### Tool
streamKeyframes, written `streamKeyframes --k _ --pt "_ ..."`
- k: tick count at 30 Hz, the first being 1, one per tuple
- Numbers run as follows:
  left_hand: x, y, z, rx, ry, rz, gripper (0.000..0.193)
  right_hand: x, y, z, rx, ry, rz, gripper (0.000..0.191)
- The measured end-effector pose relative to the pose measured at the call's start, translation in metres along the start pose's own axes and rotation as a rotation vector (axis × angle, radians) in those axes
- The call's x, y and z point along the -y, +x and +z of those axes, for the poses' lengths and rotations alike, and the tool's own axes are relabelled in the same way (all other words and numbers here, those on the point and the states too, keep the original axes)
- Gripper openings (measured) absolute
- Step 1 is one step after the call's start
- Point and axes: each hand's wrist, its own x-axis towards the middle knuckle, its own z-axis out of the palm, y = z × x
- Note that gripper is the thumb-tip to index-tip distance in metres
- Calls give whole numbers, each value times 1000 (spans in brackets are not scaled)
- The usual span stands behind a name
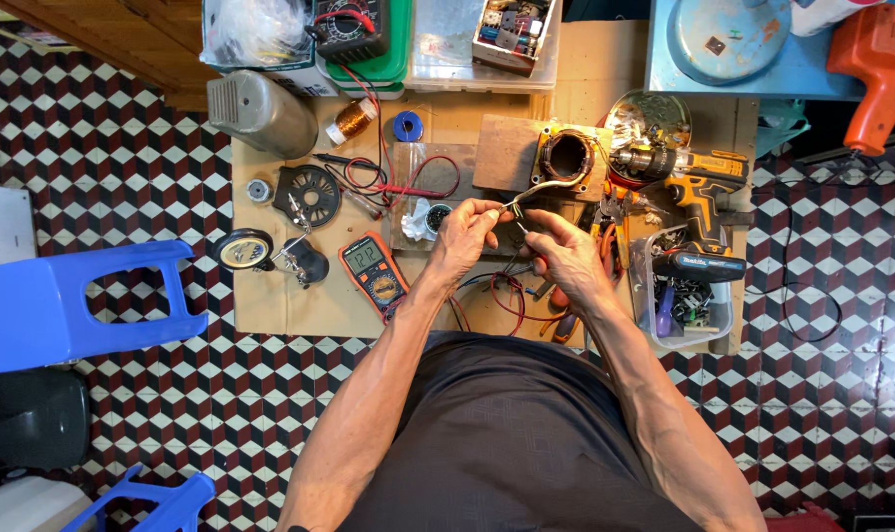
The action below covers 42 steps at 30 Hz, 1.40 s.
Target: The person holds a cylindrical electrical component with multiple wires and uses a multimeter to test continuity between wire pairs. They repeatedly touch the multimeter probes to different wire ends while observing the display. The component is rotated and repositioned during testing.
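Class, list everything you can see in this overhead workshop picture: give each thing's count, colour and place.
Motor stator with copper windings: one, grey, on wooden block, top centre.
White sleeved wire: one, running from the stator to both hands.
Orange handheld multimeter: one, left of the hands.
Yellow-black cordless drill: one, right.
Copper wire spool: one, upper left.
Blue plastic stool: one, far left.
Clear plastic parts tub: one, right.
Left hand: pinching the wire.
Right hand: beside it, on the wire.

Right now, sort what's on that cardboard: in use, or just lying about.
In use:
left hand and right hand, pinching a pale sleeved wire
motor stator the wire runs from

Lying about:
orange multimeter
cordless drill
copper wire spool
blue stool
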Motion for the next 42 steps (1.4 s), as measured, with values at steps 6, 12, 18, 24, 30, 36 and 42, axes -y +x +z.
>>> streamKeyframes --k 6,12,18,24,30,36,42 --pt "-4 -3 1 -2 -19 -22 30 4 0 3 -51 -7 34 35" --pt "-8 -4 0 -24 4 -30 30 2 0 -1 -58 27 43 33" --pt "-5 -3 -1 -32 51 -6 29 -2 3 -9 -64 -19 6 30" --pt "-9 4 0 -47 127 45 28 1 11 -14 -92 -31 -20 28" --pt "14 11 -4 -62 134 72 26 2 17 -16 -104 2 -43 28" --pt "57 45 -1 -140 47 177 27 -3 28 -17 -14 -47 -144 25" --pt "49 32 -8 -169 182 135 27 -16 36 -5 -41 5 -74 23"
